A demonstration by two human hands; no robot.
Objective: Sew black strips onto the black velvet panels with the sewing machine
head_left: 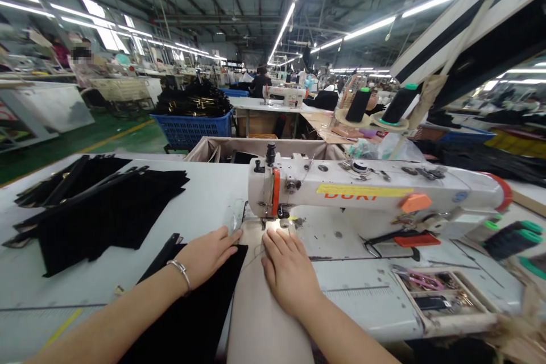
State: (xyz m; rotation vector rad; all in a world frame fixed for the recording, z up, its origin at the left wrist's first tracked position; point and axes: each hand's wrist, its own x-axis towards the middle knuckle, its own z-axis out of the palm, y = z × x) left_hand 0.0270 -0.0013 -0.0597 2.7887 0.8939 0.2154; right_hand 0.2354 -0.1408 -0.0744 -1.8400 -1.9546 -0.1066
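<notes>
A long strip of beige fabric (pixel 264 318) runs under the needle area of a white sewing machine (pixel 294 187) and hangs toward me. My right hand (pixel 288 264) lies flat on this strip, fingertips just short of the presser foot. To its left, my left hand (pixel 213 256) has its fingers stretched toward the strip's left edge and wears a silver bracelet (pixel 181 274). A black fabric piece (pixel 196 318) lies beneath the left hand and forearm, alongside the beige strip. Light from the machine falls on the fabric by the needle.
Black fabric pieces (pixel 111 210) lie stacked on the table's left. At right, a small tray (pixel 443 301) holds tools, with thread cones (pixel 512 242) beyond. Behind the machine is a fabric-lined bin (pixel 209 148); further back stands a blue crate (pixel 191 128) heaped with black pieces.
</notes>
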